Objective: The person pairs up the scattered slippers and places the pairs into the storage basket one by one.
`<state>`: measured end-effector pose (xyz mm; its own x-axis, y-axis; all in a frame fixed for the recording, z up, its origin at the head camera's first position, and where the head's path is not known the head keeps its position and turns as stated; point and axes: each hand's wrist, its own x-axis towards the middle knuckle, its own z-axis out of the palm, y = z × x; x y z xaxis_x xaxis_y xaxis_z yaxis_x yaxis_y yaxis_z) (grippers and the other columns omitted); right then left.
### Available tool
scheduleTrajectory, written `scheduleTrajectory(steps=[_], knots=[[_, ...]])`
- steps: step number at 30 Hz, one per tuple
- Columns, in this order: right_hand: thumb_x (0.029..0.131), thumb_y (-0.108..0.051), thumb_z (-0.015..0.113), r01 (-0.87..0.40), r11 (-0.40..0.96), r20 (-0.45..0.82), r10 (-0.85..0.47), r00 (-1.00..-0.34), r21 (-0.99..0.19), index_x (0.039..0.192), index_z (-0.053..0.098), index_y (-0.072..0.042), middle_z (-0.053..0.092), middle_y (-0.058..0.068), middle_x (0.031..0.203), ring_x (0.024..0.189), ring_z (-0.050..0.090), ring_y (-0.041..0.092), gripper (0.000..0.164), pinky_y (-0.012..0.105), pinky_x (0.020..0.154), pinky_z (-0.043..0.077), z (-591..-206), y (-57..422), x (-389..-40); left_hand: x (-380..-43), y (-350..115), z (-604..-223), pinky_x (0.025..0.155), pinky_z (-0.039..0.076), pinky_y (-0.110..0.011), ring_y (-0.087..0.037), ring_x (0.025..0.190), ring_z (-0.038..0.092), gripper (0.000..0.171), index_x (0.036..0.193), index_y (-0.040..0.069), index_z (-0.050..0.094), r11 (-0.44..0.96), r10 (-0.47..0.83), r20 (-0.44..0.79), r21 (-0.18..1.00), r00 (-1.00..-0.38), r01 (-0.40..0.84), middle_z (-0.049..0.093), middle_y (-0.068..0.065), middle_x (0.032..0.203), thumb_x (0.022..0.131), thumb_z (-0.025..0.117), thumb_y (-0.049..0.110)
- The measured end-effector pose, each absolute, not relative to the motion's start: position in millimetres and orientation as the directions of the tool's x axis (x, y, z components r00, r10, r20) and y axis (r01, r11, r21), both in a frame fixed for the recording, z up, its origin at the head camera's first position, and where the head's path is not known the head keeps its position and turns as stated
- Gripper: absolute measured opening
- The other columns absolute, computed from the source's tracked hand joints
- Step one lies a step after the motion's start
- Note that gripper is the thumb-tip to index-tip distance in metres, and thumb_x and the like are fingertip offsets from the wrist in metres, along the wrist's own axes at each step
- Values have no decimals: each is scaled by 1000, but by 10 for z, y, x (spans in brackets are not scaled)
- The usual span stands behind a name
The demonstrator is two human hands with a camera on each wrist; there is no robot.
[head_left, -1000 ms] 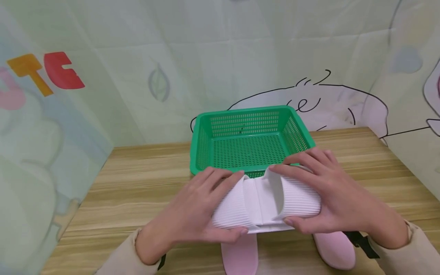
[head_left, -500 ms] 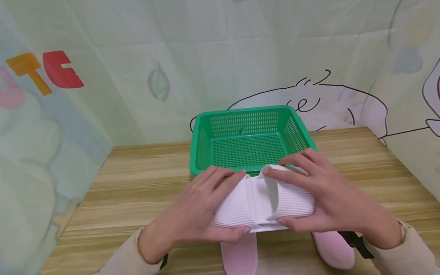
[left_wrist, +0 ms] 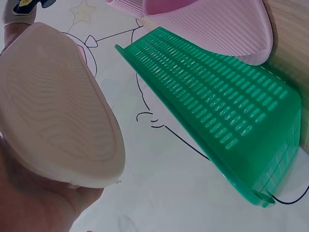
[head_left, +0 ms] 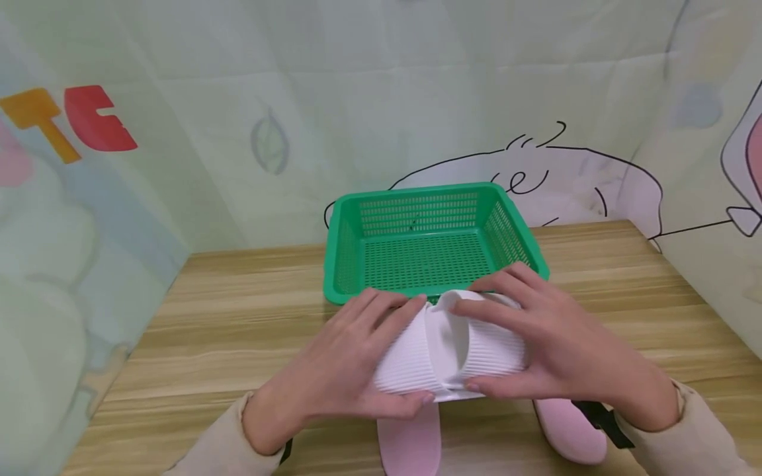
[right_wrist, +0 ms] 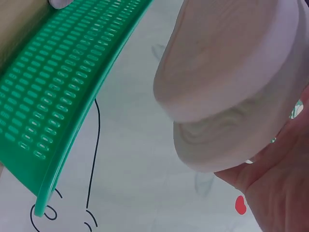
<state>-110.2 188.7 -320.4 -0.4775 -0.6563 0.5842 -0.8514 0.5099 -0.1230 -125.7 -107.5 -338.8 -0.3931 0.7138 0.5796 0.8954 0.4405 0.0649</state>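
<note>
Table: wood-grained top (head_left: 238, 317) in yellowish brown, beneath the fingers (head_left: 397, 322) and reaching beyond them to the backdrop.
Backdrop: pale grey-green printed sheet (head_left: 357, 119), creased, upright beyond the fingers and along both sides.
Letters: an orange one (head_left: 36, 109) and a red one (head_left: 89, 119), high to the fingers' left.
Leaf print (head_left: 270, 145): faint, beyond the fingers, slightly left.
Outlined figure (head_left: 571, 175): white with black lines, beyond the fingers, rightward.
Light: soft, fairly even.

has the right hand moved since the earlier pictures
Yes. Against the green basket in the head view, the right hand has shifted left, toward the left hand, its white slipper moving with it.
</note>
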Motion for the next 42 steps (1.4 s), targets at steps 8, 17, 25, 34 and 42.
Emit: scheduleTrajectory(steps=[8, 17, 25, 34, 42], knots=[[89, -63, 77, -885, 453, 641, -648, -411, -109, 133, 71, -18, 67, -2, 122, 108, 54, 18, 63, 28, 77, 51, -3223, 1803, -1127, -1243, -1038, -3375, 93, 54, -35, -22, 109, 60, 94, 146, 2, 58, 431, 730, 576, 31, -369, 902, 67, -8, 125, 75, 86, 57], [88, -63, 78, -880, 455, 632, -645, -430, -133, 134, 71, -20, 66, -4, 121, 108, 53, 16, 63, 25, 76, 50, -3246, 1775, -1133, -1243, -993, -3420, 91, 55, -34, -22, 106, 61, 92, 144, 1, 59, 412, 718, 602, 36, -349, 911, 67, -8, 123, 75, 88, 54], [86, -66, 79, -864, 489, 616, -647, -449, -117, 131, 72, -20, 66, -2, 124, 111, 55, 19, 65, 33, 80, 52, -3262, 1817, -1126, -1245, -995, -3430, 94, 54, -35, -21, 109, 60, 93, 146, 3, 58, 419, 718, 585, 70, -377, 905, 66, -7, 129, 76, 88, 57], [83, -64, 82, -850, 510, 594, -645, -480, -134, 133, 71, -20, 66, -2, 126, 113, 55, 18, 67, 31, 78, 53, -3264, 1869, -1130, -1246, -1090, -3430, 110, 51, -44, -25, 128, 60, 74, 148, 7, 58, 453, 722, 559, 63, -408, 889, 64, -7, 143, 100, 61, 64], [83, -64, 82, -833, 537, 605, -620, -499, -135, 134, 71, -21, 66, -3, 127, 115, 56, 17, 68, 21, 88, 48, -3212, 2033, -1093, -1247, -1320, -3532, 117, 44, -51, -30, 147, 50, 77, 152, 6, 55, 510, 698, 554, 61, -455, 858, 54, -10, 158, 109, 32, 65]])
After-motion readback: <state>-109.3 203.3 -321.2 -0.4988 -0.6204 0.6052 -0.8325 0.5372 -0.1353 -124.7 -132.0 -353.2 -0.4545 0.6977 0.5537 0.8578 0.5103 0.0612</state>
